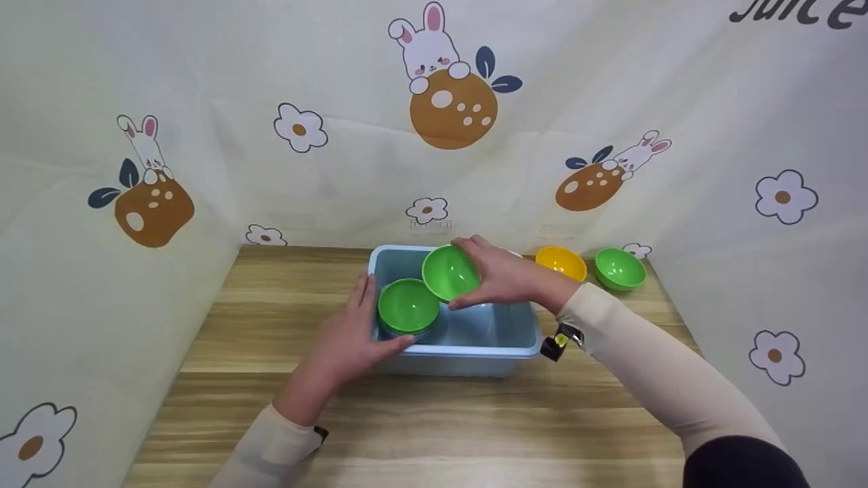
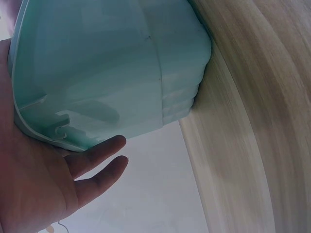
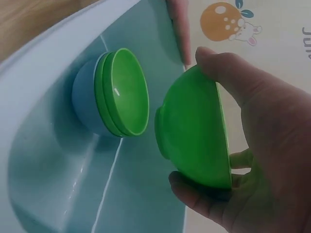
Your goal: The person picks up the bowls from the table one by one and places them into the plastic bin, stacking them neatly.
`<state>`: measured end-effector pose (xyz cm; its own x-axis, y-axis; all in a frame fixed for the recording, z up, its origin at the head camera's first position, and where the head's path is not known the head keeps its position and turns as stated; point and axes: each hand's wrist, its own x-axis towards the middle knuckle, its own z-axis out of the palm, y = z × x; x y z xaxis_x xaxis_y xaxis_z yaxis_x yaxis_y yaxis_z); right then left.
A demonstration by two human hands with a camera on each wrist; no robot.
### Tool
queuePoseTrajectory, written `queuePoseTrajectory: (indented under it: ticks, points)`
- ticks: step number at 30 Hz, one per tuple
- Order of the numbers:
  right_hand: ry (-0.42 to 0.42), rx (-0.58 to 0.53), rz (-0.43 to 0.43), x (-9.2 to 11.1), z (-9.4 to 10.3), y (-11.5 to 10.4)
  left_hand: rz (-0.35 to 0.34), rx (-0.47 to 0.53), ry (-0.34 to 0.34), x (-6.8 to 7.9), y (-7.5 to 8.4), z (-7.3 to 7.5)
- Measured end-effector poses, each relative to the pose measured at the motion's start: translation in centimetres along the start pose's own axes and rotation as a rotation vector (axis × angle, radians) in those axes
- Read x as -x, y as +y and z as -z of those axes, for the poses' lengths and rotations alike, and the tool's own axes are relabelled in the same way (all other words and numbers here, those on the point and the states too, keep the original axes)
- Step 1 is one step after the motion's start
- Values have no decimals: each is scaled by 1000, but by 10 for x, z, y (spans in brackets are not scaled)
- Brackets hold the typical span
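Head view: dark lettering reading "Juice" [image 1: 800, 12], cut by the frame's top, is printed on the pale backdrop [image 1: 339, 190] among rabbits, oranges and flowers. The right hand [image 1: 502, 274] grips a green bowl [image 1: 447, 274] by its side, thumb and fingers clamped round the rim; its mouth tips toward the camera. It is above the blue bin [image 1: 475, 352], whose long axis runs along the table's back edge. A stack of bowls [image 1: 409, 305] sits at the bin's left end, the left hand [image 1: 352, 339] around that corner — thumb spread from the fingers. On the wood-grain table [image 1: 542, 434], near the back right corner, are a yellow bowl [image 1: 560, 263] and another green bowl [image 1: 620, 269].

Left wrist view: two straight fingers, slightly apart, lie by the bin's outer wall (whether their tips touch, I cannot tell).

Right wrist view: the held bowl's foot points toward the stack — two green bowls inside a blue one.
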<state>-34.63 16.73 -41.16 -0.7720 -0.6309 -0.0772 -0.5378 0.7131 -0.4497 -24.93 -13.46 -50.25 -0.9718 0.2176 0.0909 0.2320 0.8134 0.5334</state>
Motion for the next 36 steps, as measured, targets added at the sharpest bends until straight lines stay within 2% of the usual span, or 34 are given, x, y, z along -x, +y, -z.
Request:
queuePoseTrajectory:
  ticks: [14,36]
  points:
    - [-5,18,150,-27,-9,1,-2,22,-9,1,0,1]
    - [-76,53,228,-55,-31,-2,7,19,-16,1,0,2]
